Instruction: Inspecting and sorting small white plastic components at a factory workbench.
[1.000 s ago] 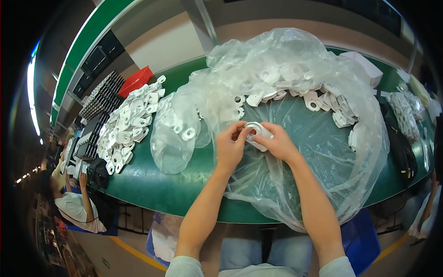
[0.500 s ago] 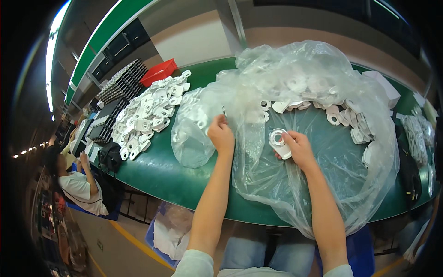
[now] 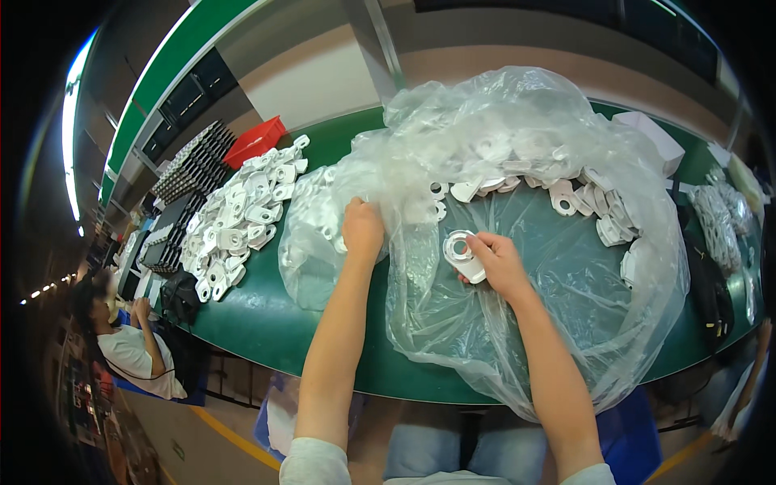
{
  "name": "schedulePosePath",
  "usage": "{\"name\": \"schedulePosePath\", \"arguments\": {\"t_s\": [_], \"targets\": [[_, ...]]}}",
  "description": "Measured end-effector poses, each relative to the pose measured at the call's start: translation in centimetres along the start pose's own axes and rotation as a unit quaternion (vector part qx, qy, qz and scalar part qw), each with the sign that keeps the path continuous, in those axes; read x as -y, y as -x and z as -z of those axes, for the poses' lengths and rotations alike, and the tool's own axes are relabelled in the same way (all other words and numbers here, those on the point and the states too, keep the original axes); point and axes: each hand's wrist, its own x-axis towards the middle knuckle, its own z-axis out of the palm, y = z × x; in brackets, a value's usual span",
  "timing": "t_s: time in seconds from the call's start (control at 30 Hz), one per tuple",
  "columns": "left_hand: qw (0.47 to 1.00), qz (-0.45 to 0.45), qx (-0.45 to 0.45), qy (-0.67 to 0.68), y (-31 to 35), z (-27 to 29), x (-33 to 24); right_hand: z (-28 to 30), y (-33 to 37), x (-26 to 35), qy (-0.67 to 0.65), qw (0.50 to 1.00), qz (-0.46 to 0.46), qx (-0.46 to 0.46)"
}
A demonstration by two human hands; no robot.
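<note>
Left hand (image 3: 364, 229) has left the white part (image 3: 464, 257), grip unclear; right fingers (image 3: 480, 242) pinch it, best steadily, inside the tabletop's front edge (image 3: 388, 385).

Fisheye head view down onto table (image 3: 250, 319)

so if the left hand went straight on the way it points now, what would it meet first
Most likely the cloudy plastic folds just beyond the left hand; depth is unclear, so the two may already be touching.
</note>
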Motion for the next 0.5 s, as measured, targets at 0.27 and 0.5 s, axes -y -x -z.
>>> {"name": "schedulePosePath", "arguments": {"t_s": [0.27, 0.5], "targets": [[0.919, 0.061, -0.05, 0.386, 2.3, 3.4, 2.4, 0.3, -0.2, -0.2, -0.024, 1.0, 0.004, -0.004], [0.862, 0.176, -0.013, 0.475, 3.6, 7.1, 2.4, 0.1, 0.0, 0.0, -0.046, 0.999, 0.011, -0.017]]}}
